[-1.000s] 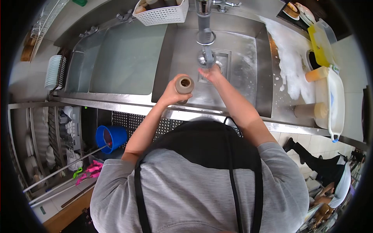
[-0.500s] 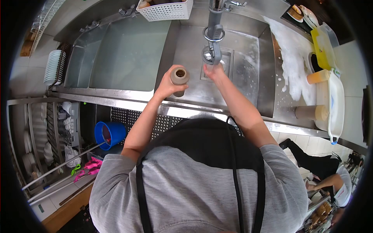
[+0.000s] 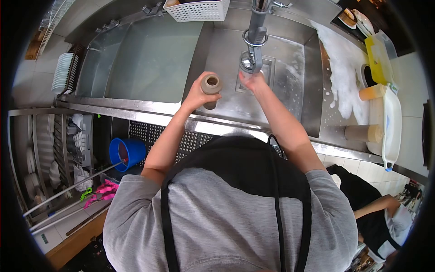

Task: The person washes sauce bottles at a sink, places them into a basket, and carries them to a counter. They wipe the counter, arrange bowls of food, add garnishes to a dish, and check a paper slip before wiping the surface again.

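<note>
- Grey shirt [image 3: 235,231] with black apron [image 3: 226,165], worn by the person, nearest.
- Blue bucket [image 3: 132,152], low at left, a handle leaning across it.
- Co-worker, lower right, in a black apron, arm bent [image 3: 386,204]; hand detail unclear.
- Left hand [image 3: 197,94]: fingers curled around a bottle, thumb across its near side.
- Bottle [image 3: 211,87], one, brownish: held above the near left part of the right basin [image 3: 287,106]; round mouth towards the camera, brown showing inside.
- Right hand [image 3: 252,82]: raised beneath the spray head, fingers partly hidden by it; how far they are open, and whether they grip anything, cannot be told.
- Spray head [image 3: 247,61], metal and grey, hanging from a hose over the right basin, right of the bottle and well apart from it.
- Drain plate [image 3: 269,68], square, in the basin floor.
- Counter [image 3: 331,129], right side, partly covered with white foam [image 3: 346,88].
- White tub [image 3: 393,131], right end; brownish container [image 3: 358,133] and orange container [image 3: 371,92] just beside it.
- Cloudy water [image 3: 154,63], filling the left basin [image 3: 140,106].
- White plates [image 3: 63,75], set in a row, far left.
- Yellow container [image 3: 375,61], far right.
- White perforated basket [image 3: 199,11], far edge.
</note>
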Demonstrator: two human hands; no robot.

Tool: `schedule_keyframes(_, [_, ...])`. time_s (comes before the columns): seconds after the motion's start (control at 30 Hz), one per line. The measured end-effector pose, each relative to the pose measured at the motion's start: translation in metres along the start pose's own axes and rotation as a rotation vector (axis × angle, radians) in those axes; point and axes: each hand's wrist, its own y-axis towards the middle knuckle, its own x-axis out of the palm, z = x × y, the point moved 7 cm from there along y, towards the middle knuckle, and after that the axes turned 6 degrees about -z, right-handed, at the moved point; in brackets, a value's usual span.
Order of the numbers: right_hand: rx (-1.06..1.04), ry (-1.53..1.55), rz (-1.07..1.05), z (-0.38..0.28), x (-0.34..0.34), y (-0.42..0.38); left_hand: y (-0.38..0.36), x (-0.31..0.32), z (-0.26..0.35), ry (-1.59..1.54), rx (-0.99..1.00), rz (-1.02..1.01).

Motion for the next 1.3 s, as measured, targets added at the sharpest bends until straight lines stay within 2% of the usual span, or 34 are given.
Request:
schedule_keyframes(0.17, [0.045,-0.034,-0.115,0.002,0.001,-0.010,0.002,0.003,-0.003,-0.003,0.001,-0.014])
schedule_keyframes(0.23, [-0.043,-0.524,-0.014,-0.008,-0.007,-0.024,0.003,0.007,-0.004,0.001,0.007,-0.023])
schedule_keyframes(0.27, [-0.046,-0.522,-0.010,-0.005,-0.020,-0.015,0.004,0.010,-0.005,0.011,0.002,-0.032])
schedule_keyframes(0.33, [-0.336,-1.018,0.060,-0.018,-0.053,0.009,0.005,0.017,-0.004,0.018,-0.001,-0.046])
schedule_keyframes(0.37, [-0.337,-1.017,0.065,-0.024,-0.051,-0.007,0.006,0.021,-0.004,0.019,-0.012,-0.061])
schedule_keyframes(0.43, [-0.530,-1.381,-0.128,-0.037,-0.025,-0.051,0.008,0.031,-0.005,0.018,-0.022,-0.081])
schedule_keyframes(0.57, [-0.612,-1.470,-0.241,-0.049,-0.012,-0.106,0.013,0.060,-0.014,-0.016,-0.080,-0.178])
schedule_keyframes(0.63, [-0.446,-1.018,-0.351,-0.047,-0.005,-0.127,0.018,0.074,-0.018,-0.015,-0.082,-0.208])
schedule_keyframes(0.87, [-0.436,-1.115,-0.519,-0.045,0.022,-0.165,0.030,0.110,-0.012,0.100,-0.111,-0.327])
schedule_keyframes(0.93, [-0.612,-1.394,-0.520,-0.052,0.031,-0.176,0.034,0.114,-0.009,0.147,-0.116,-0.347])
schedule_keyframes(0.97, [-0.612,-1.393,-0.519,-0.054,0.031,-0.177,0.036,0.115,-0.006,0.160,-0.100,-0.355])
schedule_keyframes(1.03, [-0.883,-1.535,-0.524,-0.060,0.040,-0.188,0.039,0.118,-0.003,0.175,-0.084,-0.362])
schedule_keyframes(1.07, [-0.883,-1.535,-0.526,-0.061,0.040,-0.187,0.041,0.120,-0.005,0.265,-0.082,-0.374])
schedule_keyframes(1.13, [-0.638,-1.580,-0.273,-0.065,0.028,-0.174,0.041,0.122,-0.002,0.355,-0.082,-0.384])
schedule_keyframes(1.17, [-0.637,-1.580,-0.273,-0.067,0.034,-0.176,0.041,0.121,0.006,0.485,-0.028,-0.348])
schedule_keyframes(1.2, [-0.446,-1.713,-0.153,-0.066,0.030,-0.169,0.041,0.120,0.013,0.614,0.028,-0.311])
schedule_keyframes(1.23, [-0.248,-1.833,-0.029,-0.066,0.024,-0.165,0.040,0.121,0.010,0.614,0.028,-0.311])
schedule_keyframes(1.3, [-0.259,-1.919,-0.057,-0.068,0.017,-0.150,0.040,0.122,0.009,0.616,0.131,-0.272])
